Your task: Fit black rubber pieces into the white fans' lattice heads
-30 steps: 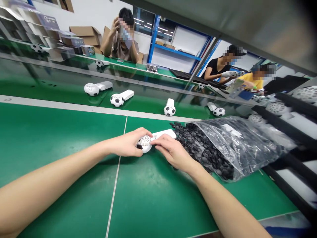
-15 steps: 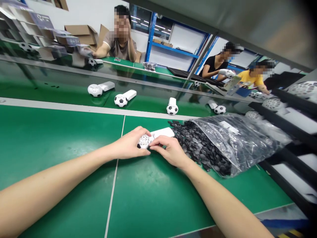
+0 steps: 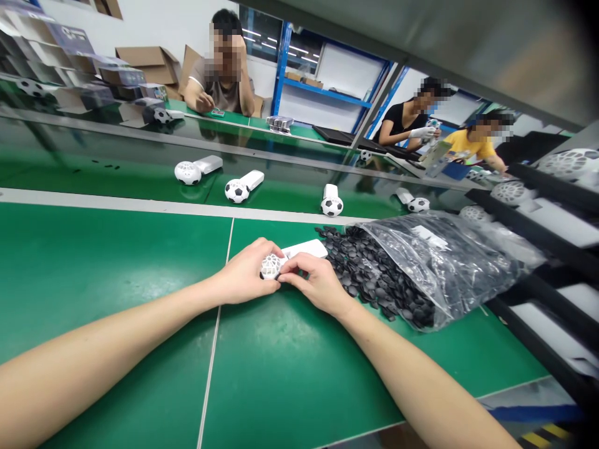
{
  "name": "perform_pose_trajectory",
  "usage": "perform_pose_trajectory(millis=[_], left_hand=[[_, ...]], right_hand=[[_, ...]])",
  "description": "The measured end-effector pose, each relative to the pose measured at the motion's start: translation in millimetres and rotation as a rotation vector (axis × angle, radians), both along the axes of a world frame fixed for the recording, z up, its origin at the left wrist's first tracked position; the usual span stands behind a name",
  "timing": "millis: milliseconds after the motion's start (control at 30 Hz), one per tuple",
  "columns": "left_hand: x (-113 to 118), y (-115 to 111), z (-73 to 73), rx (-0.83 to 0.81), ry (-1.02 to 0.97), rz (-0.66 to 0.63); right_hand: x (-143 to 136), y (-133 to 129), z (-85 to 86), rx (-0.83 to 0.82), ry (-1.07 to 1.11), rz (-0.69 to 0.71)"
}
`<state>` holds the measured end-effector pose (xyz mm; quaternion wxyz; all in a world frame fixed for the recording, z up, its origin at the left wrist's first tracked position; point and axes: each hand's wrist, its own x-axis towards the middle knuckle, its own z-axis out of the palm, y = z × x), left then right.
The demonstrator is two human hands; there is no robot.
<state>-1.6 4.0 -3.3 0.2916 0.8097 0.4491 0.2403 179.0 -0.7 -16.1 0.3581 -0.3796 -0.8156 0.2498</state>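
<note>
A white device (image 3: 306, 249) with a round, openwork football-patterned head lies on the green table (image 3: 262, 374). My left hand (image 3: 250, 271) is curled around the left side of that head, thumb below and fingers above. At the head's right edge my right hand (image 3: 316, 280) is pinched, thumb and forefinger touching it; anything between those fingertips is too small to make out. Just right of the device, black pieces (image 3: 374, 268) spill out of a clear plastic bag (image 3: 458, 262).
Several football-headed devices, one of them near the middle (image 3: 332, 201), lie on the belt (image 3: 285, 190) beyond the table. Black racks (image 3: 538, 249) with white devices stand at the right. Across the belt sit a person (image 3: 227, 87) and two more people.
The devices on the belt have shifted slightly right. The person across has drawn a hand back from the boxes to the small item on the table. My hands keep their hold.
</note>
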Motion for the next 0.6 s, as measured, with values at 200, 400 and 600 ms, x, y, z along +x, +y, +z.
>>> perform_pose_trajectory(millis=[200,400,600], left_hand=[[-0.6,0.5,0.9,-0.022,-0.012,-0.004],[2.3,-2.2,1.3,0.011,-0.011,0.013],[4.5,-3.9,-0.5,0.045,-0.057,0.021]], right_hand=[[-0.2,2.5,0.8,-0.030,-0.014,-0.032],[0.5,4.1,2.0,-0.105,-0.065,-0.062],[-2.0,5.5,-0.4,-0.057,-0.096,-0.078]])
